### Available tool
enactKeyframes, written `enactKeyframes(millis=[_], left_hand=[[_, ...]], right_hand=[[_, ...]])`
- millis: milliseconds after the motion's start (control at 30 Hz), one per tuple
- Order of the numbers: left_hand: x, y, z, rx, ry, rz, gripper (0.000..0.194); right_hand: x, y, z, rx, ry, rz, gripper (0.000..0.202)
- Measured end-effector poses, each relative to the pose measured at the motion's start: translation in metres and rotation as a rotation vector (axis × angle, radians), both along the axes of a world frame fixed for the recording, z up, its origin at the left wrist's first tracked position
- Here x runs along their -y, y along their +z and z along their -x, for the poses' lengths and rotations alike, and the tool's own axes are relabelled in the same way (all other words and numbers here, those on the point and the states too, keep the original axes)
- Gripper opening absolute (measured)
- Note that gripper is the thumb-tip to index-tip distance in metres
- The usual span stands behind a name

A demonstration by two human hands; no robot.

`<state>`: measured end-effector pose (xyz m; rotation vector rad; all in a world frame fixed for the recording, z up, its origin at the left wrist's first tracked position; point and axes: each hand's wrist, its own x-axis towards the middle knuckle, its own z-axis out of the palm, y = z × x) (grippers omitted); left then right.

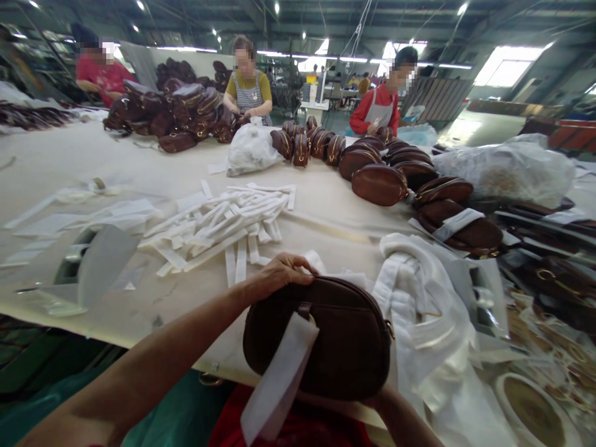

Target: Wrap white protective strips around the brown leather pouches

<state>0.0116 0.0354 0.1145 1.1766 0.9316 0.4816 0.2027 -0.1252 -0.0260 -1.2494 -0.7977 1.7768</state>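
A dark brown oval bag (347, 347) is held upright at the near table edge, low in the middle of the head view. My left hand (288, 271) grips its top left rim, thumb and fingers pressed together there. Under the bag's lower right edge is my right hand (378, 397), mostly hidden behind it; its fingers do not show. From a small tab and ring on the bag's face hangs a white paper strip (282, 379), its lower end loose. A metal ring sits on the bag's right side.
White strips (223, 223) lie heaped beyond the bag, with a tape dispenser (81, 261) to the left. White wrapping material (419, 310) is at the right, near a tape roll (533, 410). Brown bags (379, 184) stand across the table, where three people work.
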Motion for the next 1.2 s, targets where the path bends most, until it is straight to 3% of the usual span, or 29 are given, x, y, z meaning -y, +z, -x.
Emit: enactKeyframes(millis=[167, 333, 467, 533, 600, 667, 733, 800, 833, 933, 1000, 1100, 1200], left_hand=[[-0.015, -0.018, -0.003, -0.080, -0.085, -0.028, 0.037], [-0.030, -0.040, -0.013, -0.168, -0.192, -0.050, 0.031], [-0.043, -0.056, -0.022, -0.282, -0.262, -0.135, 0.020], [-0.049, -0.062, -0.024, -0.332, -0.281, -0.181, 0.015], [-0.052, -0.067, -0.024, -0.362, -0.301, -0.211, 0.013], [-0.053, -0.070, -0.022, -0.371, -0.321, -0.235, 0.014], [-0.051, -0.071, -0.020, -0.373, -0.340, -0.257, 0.016], [-0.049, -0.070, -0.019, -0.375, -0.356, -0.280, 0.018], [-0.048, -0.069, -0.018, -0.378, -0.363, -0.293, 0.019], [-0.043, -0.065, -0.014, -0.392, -0.371, -0.340, 0.023], [-0.041, -0.063, -0.012, -0.406, -0.369, -0.372, 0.024], [-0.037, -0.059, -0.009, -0.442, -0.360, -0.408, 0.022], [-0.037, -0.058, -0.009, -0.519, -0.331, -0.431, 0.026]], right_hand=[[0.023, 0.021, 0.037, -0.070, 0.165, 0.255, 0.040], [0.030, 0.024, 0.064, -0.081, 0.247, 0.407, 0.042], [0.030, 0.032, 0.067, 0.105, 0.393, 0.297, 0.022], [0.030, 0.047, 0.058, 0.233, 0.534, 0.187, 0.020], [0.024, 0.068, 0.041, 0.412, 0.590, 0.032, 0.023], [0.007, 0.089, 0.020, 0.611, 0.451, -0.165, 0.030], [-0.025, 0.103, 0.001, 0.750, 0.198, -0.331, 0.031], [-0.068, 0.105, -0.012, 0.822, 0.009, -0.420, 0.023], [-0.091, 0.102, -0.016, 0.800, -0.007, -0.398, 0.024], [-0.152, 0.085, -0.019, 0.560, 0.177, -0.208, 0.039], [-0.178, 0.075, -0.017, 0.402, 0.330, -0.133, 0.047], [-0.195, 0.068, -0.015, 0.234, 0.478, -0.068, 0.044], [-0.198, 0.063, -0.016, 0.218, 0.480, -0.052, 0.032]])
